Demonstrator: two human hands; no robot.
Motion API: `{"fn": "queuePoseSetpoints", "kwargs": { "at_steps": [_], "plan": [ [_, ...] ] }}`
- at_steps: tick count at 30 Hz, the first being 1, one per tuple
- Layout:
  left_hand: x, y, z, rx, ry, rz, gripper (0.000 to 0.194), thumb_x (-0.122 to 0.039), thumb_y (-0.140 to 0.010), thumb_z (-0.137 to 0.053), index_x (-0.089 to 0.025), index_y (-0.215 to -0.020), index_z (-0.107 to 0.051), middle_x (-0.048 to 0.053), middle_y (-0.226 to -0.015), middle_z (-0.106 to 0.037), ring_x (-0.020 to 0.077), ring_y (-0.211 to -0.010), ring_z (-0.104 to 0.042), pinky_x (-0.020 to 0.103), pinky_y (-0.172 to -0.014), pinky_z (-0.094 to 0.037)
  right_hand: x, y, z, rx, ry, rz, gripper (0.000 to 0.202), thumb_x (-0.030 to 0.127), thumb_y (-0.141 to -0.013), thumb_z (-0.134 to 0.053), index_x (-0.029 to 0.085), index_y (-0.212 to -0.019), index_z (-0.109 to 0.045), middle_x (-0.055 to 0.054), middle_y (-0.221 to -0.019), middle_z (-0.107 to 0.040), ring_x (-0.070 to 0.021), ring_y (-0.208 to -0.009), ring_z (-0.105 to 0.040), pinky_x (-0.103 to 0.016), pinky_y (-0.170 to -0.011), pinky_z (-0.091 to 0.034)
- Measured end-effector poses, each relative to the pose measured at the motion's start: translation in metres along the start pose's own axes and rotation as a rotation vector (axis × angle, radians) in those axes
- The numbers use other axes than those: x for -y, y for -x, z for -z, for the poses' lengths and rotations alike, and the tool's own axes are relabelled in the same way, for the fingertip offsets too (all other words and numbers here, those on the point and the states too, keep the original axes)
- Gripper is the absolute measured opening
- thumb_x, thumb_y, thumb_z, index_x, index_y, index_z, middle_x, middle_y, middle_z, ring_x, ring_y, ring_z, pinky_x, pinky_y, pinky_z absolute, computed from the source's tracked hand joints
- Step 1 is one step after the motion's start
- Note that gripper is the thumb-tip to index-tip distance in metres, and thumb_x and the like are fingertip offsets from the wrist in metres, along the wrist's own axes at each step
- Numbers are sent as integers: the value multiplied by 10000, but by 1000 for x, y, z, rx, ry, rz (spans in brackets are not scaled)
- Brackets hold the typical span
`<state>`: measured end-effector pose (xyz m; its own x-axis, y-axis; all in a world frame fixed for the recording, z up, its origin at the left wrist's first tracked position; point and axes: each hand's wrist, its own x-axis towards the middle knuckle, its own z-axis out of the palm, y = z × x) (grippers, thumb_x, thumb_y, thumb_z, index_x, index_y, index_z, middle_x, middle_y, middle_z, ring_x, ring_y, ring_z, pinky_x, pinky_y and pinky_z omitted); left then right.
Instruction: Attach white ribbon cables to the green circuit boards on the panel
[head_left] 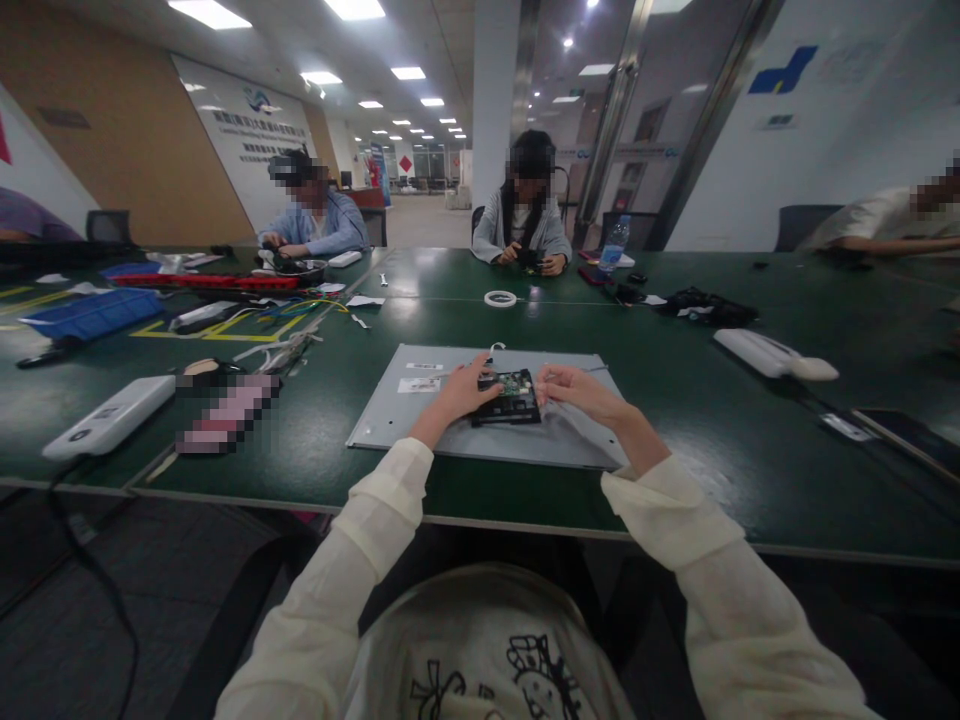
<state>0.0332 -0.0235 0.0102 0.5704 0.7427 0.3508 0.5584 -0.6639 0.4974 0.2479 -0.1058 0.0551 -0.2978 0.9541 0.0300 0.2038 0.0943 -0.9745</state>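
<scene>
A black device with an exposed green circuit board [516, 396] rests on a flat grey metal panel [390, 410] in front of me. My left hand [466, 390] holds the device at its left side, thumb over its top. Close to the device's right edge is my right hand [574, 392], its fingertips pinched together. Whatever lies between those fingertips is too small to make out. A small white loop [497, 348] shows at the panel's back edge.
White power banks lie left [112, 415] and right [772, 355]. Blue trays [94, 313], cables and a red strip are back left. A white tape ring [500, 299] and a bottle [614, 244] stand beyond the panel. Other people sit across the table [420, 275].
</scene>
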Motion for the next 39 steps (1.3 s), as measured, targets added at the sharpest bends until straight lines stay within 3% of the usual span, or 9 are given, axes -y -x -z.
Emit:
{"fn": "queuePoseSetpoints", "kwargs": {
  "at_steps": [5, 7, 17, 22, 26, 30, 39],
  "plan": [
    [-2, 1, 2, 33, 6, 11, 729, -396, -790, -574, -179, -1389, -217, 72, -1179, -603, 233, -1196, -465, 401, -1018, -328, -6, 0, 26, -317, -280, 56, 311, 389, -654, -710, 195, -770, -497, 69, -579, -481, -47, -483, -404, -188, -479, -333],
    [-3, 2, 2, 30, -2, 9, 719, -403, -798, -560, -186, -1390, -213, 71, -1181, -602, 236, -1194, -466, 403, -1012, -334, -5, 2, 32, -390, -349, 80, 305, 371, -647, -720, 202, -770, -498, 69, -585, -478, -46, -482, -406, -183, -476, -345],
    [-7, 3, 3, -4, -55, -28, 678, -374, -820, -526, -199, -1389, -202, 89, -1233, -550, 243, -1151, -494, 397, -979, -359, -3, -4, 5, -209, -452, 81, 311, 417, -671, -706, 223, -798, -497, 34, -676, -522, -88, -595, -496, -221, -562, -441],
    [-10, -3, 6, -211, -44, -38, 458, -305, -861, -463, -165, -1288, -374, 100, -1199, -535, 204, -1107, -503, 339, -948, -386, -5, -7, 0, -207, -468, 91, 324, 427, -665, -703, 257, -875, -525, 37, -691, -521, -101, -613, -502, -234, -561, -453],
    [-10, -6, 14, -380, -49, -31, 244, -291, -901, -381, -167, -1017, -556, 70, -992, -595, 169, -957, -546, 287, -855, -419, -6, -8, -3, -240, -547, 117, 313, 363, -648, -725, 275, -899, -560, 34, -742, -538, -90, -628, -503, -233, -586, -466],
    [-11, -5, 20, -425, -115, 46, 274, -298, -910, -347, -174, -830, -578, 52, -827, -606, 159, -787, -553, 277, -743, -414, -7, -8, -4, -286, -542, 143, 277, 375, -670, -699, 285, -895, -565, 24, -766, -537, -94, -639, -506, -241, -591, -472],
    [-4, -2, 32, -529, -211, 326, 385, -397, -915, -300, -186, -730, -563, 38, -673, -607, 163, -646, -552, 271, -615, -356, -4, -6, -7, -308, -489, 156, 255, 373, -671, -681, 280, -877, -561, 19, -753, -534, -103, -641, -513, -262, -608, -479]
  ]
}}
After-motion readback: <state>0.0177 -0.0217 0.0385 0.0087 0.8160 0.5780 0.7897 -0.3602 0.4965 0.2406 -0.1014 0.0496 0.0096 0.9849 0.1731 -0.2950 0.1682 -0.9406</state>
